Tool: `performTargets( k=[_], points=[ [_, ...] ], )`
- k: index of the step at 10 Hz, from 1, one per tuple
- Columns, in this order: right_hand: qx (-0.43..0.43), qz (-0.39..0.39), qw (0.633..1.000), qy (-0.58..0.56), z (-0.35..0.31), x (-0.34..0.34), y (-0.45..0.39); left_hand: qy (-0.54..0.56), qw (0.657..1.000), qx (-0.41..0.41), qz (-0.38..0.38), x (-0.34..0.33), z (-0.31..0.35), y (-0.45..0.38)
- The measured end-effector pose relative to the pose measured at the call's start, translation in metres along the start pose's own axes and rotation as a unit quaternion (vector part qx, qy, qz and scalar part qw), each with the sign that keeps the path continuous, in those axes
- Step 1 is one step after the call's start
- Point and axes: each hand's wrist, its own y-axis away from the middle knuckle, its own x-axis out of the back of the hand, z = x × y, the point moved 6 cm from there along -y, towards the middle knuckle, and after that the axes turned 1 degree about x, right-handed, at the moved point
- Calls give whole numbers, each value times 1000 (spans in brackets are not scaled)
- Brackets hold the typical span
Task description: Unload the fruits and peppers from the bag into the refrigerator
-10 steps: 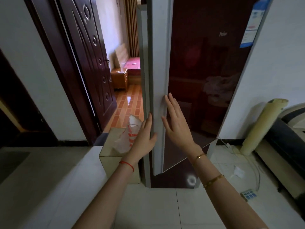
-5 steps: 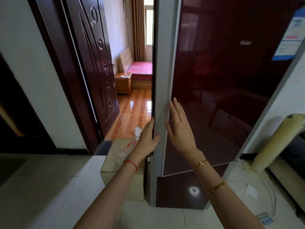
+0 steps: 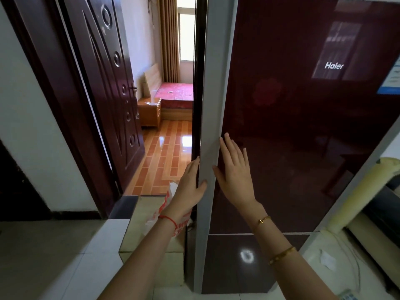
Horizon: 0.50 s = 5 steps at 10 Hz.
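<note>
Tiled hallway: left hand [image 3: 190, 182] grips the refrigerator door [image 3: 298, 126] at its upright edge; right hand [image 3: 234, 169] rests flat, fingers straight; bag [image 3: 171, 204] just beside, below left.

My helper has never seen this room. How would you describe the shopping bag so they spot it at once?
Start at the tall dark-red refrigerator. Just left of its base stands a pale low stand, and the bag sits on top, behind the left hand. It is the only crinkly white plastic thing there, printed in red.
</note>
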Motion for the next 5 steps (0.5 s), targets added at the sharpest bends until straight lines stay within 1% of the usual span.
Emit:
performTargets(
  k=[2,3,4,5],
  points=[
    [-28,-8,1000,6,-3,-7,-8,-5,999,-45,-24,11,-4,-10],
    [-42,-14,999,-12,-7,-4,-10,-33,996,-75,-35,19,-1,-10],
    [-57,0,998,-20,-11,-1,-6,-36,993,-96,-54,31,-6,-7],
    [-109,18,993,-32,-16,3,5,-54,993,-92,-57,50,-13,-5]
  ],
)
